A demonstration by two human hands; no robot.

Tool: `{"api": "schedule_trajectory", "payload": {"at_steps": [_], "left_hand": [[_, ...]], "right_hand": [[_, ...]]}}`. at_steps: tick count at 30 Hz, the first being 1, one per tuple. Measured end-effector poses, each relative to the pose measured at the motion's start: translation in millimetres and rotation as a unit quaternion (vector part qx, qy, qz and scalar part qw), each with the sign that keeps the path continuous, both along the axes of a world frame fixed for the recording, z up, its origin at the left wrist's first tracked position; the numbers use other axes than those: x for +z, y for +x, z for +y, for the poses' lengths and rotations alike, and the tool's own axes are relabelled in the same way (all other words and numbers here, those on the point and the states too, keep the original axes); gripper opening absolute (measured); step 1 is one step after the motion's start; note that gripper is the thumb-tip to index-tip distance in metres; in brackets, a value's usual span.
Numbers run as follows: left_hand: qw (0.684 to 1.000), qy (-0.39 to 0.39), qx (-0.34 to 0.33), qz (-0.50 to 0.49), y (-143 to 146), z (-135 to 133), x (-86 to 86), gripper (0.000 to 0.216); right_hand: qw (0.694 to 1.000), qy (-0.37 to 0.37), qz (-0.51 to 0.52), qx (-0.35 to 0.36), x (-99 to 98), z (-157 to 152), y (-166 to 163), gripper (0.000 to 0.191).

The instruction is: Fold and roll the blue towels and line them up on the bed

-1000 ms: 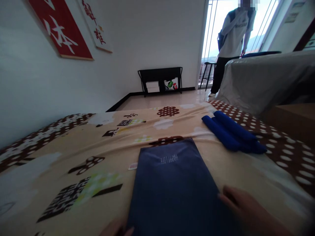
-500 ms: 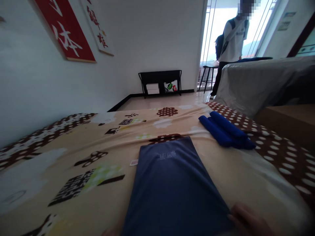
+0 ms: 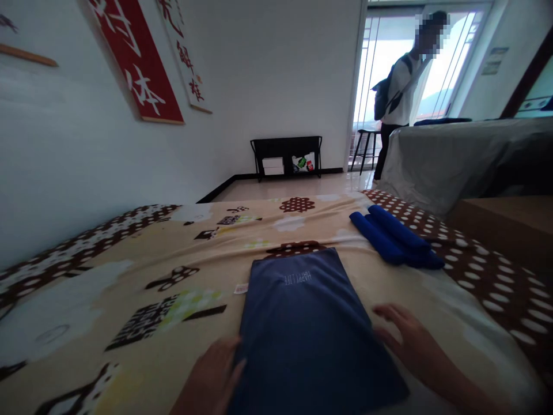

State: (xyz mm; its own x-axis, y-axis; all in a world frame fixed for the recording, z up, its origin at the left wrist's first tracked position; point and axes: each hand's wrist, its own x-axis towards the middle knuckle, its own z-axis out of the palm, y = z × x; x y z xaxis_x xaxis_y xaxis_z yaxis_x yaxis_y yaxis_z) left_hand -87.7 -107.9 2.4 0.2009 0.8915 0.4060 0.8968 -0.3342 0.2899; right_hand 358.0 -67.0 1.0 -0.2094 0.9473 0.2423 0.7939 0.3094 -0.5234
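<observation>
Head view: I look down a bed covered by a beige patterned bedsheet (image 3: 142, 271) with brown dotted patches.
Cloth: a dark navy rectangular folded cloth (image 3: 302, 323) with small pale lettering lies flat on the bed, straight ahead of me, its near end between my two hands.
Left hand: my left hand (image 3: 213, 377) rests at the cloth's near left edge, fingers (image 3: 235, 369) lying loosely spread and flat, touching the fabric and gripping nothing.
Right hand: my right hand (image 3: 408, 346) sits just beside the cloth's right edge, fingers (image 3: 384, 314) splayed and open over the sheet; I cannot tell whether the tips touch the cloth.
Other cloth: a bright blue rolled cloth bundle (image 3: 395, 239) lies farther up the bed to the right, well apart from both hands.
Label: a small white tag (image 3: 241, 288) lies on the sheet just beside the navy cloth's far left corner.
Room: a red wall banner (image 3: 138, 69), a low black shelf (image 3: 287, 155) at the far wall, and a person in a white top (image 3: 404, 92) standing by the bright doorway, away from the bed.
Risk: I judge that flat open palms give little hold, so the soft cloth could slide and wrinkle, or drag the loose sheet beneath it.
Risk two: uneven pressure from one side could skew the folded edges out of line.
</observation>
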Motion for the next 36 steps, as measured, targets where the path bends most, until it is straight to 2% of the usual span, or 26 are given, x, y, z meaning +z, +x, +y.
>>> {"api": "schedule_trajectory", "payload": {"at_steps": [2,4,7,9,13,15,21,26,31,36], "left_hand": [[0.997,-0.044,-0.047,0.034,38.2,48.5,23.3,0.046],[0.991,-0.085,-0.075,0.072,75.5,103.4,36.4,0.050],[0.990,-0.088,-0.065,0.091,107.0,172.4,33.2,0.053],[0.989,-0.092,-0.057,0.100,107.6,198.9,19.8,0.053],[0.986,-0.115,-0.055,0.106,82.0,213.2,-11.1,0.054],[0.986,-0.123,-0.058,0.100,66.2,216.6,-17.8,0.052],[0.993,-0.096,0.022,0.064,9.1,252.8,-7.5,0.045],[0.993,-0.113,0.011,0.022,-31.8,276.2,-9.8,0.047],[0.992,-0.124,-0.028,-0.024,-39.5,284.4,-12.9,0.053],[0.983,-0.150,-0.051,-0.097,-35.9,286.0,0.7,0.052]], "right_hand": [[0.997,0.026,-0.030,0.068,18.7,43.5,-35.3,0.048],[0.993,0.042,-0.041,0.104,28.0,89.1,-77.6,0.054],[0.991,0.046,-0.056,0.116,24.0,144.4,-130.7,0.059],[0.991,0.042,-0.062,0.114,12.2,166.8,-148.5,0.060],[0.989,0.030,-0.065,0.126,-16.3,186.2,-142.7,0.057],[0.989,0.026,-0.064,0.129,-23.1,195.1,-128.4,0.055],[0.996,0.023,-0.050,0.064,-15.2,244.4,-81.7,0.036],[0.994,-0.017,-0.034,0.098,-16.0,271.8,-62.3,0.035],[0.992,-0.045,-0.010,0.120,-17.8,282.9,-54.1,0.030],[0.992,-0.061,-0.006,0.112,-15.3,291.9,-47.3,0.028]]}}
